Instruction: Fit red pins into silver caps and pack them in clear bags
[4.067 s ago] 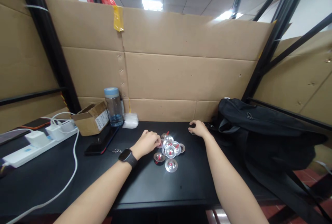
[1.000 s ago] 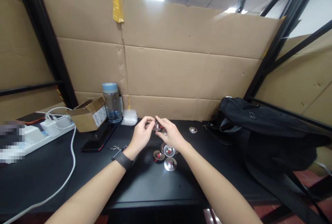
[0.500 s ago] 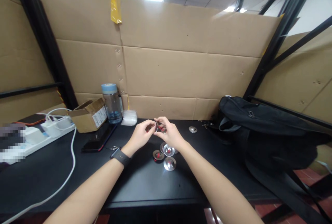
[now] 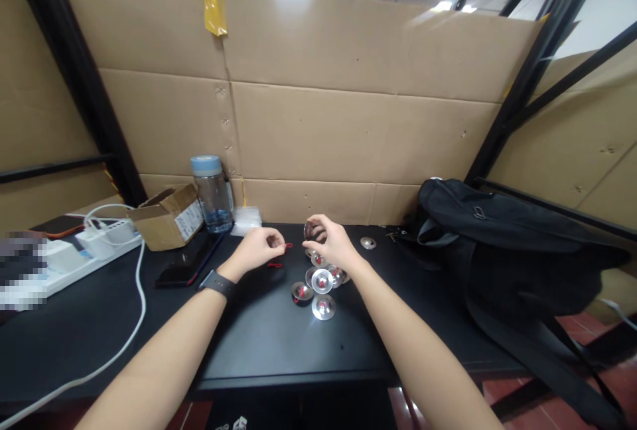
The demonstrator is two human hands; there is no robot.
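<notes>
My left hand point(image 4: 259, 247) pinches a small red cord loop point(image 4: 289, 245) between thumb and fingertips. A second red cord loop point(image 4: 275, 265) lies on the black table just below that hand. My right hand point(image 4: 328, 241) grips a small metal finger cymbal point(image 4: 307, 231) by its edge, tilted nearly upright. Under and in front of my right hand several more finger cymbals point(image 4: 322, 281) are clustered, some overlapping, with red cord at their centres. The nearest shiny cymbal point(image 4: 324, 307) lies flat, and a darker cymbal point(image 4: 301, 292) rests to its left.
A single finger cymbal point(image 4: 368, 243) lies farther right, near a black bag point(image 4: 497, 237). On the left stand an open cardboard box point(image 4: 164, 221), a water bottle point(image 4: 212, 194) and a clear plastic packet point(image 4: 246, 220). A dark phone point(image 4: 184, 264) and white power strip point(image 4: 94, 251) lie there too.
My hands have moved apart. The red cord is now in my left hand, away from the cymbal in my right. More cymbals and a loose cord loop have come into sight.
</notes>
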